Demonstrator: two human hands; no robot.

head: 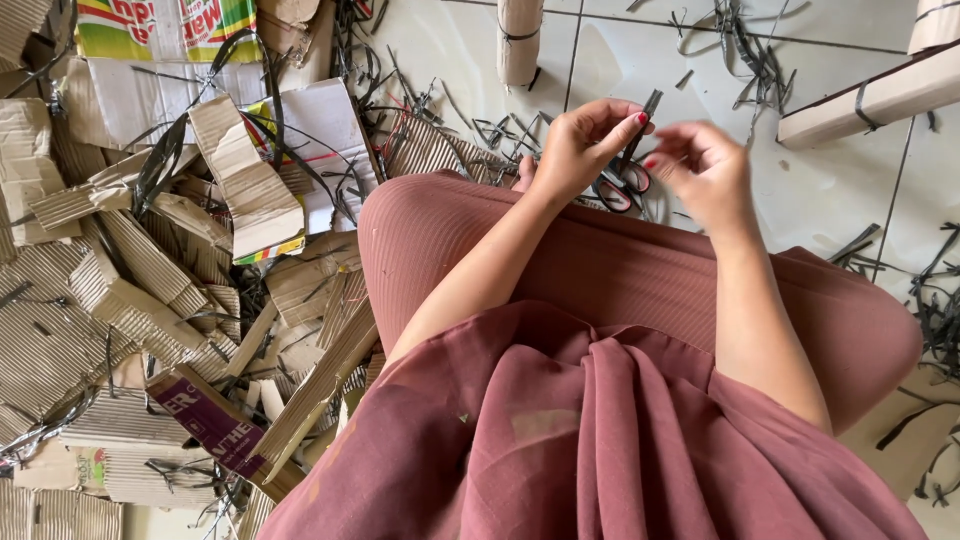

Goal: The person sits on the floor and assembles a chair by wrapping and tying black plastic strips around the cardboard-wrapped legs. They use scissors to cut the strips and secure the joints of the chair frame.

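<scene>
Two hands were in view, the left hand (580, 145) and the right hand (705, 170), with one dark strap piece (643, 118) pinched between them. One pair of scissors (620, 186) with red-and-black handles lay just under them. Three rolled cardboard bundles (518, 38) rested on the tiled floor (820, 190) (one at the top centre, two at the upper right). The cardboard scraps (150, 270) heaped at the left were too many and too overlapped to count, perhaps several dozen. Loose dark strap offcuts (745, 45) were likewise beyond counting.

Left hand (585, 145) raised, fingers (625, 120) pinched together, right hand (705, 170) close beside, fingers curled
</scene>
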